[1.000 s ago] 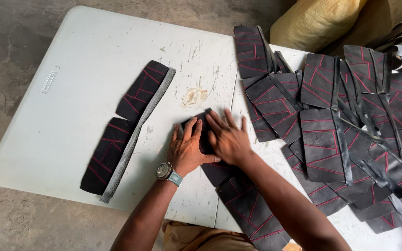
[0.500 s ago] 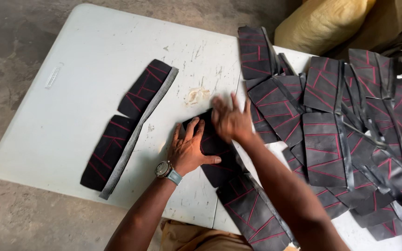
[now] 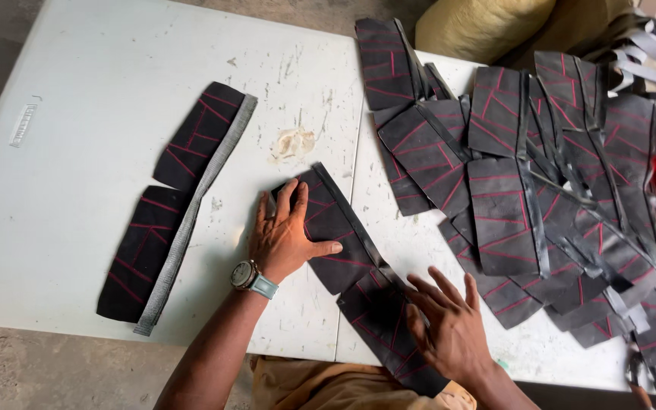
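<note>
1. Surface (image 3: 77,114): white, scuffed, folding, on a grey concrete floor (image 3: 9,372); yellow sack (image 3: 487,26) at far right.
2. Black fabric strip (image 3: 343,235) with red stitching: centre, near edge.
3. Left hand (image 3: 286,235): grip spread flat on the strip's far end.
4. Right hand (image 3: 449,326): grip apart, flat on the strip's near end; earlier it lay beside the left.
5. Finished strip (image 3: 184,190): left. Pile of pieces (image 3: 540,190): right.

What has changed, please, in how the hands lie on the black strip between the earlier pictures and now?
The right hand slid from the far end of the black red-stitched strip down to its near end, by the table edge, and lies flat there. The left hand stayed pressed on the far end. The finished strip at left and the pile of pieces have not moved.
</note>
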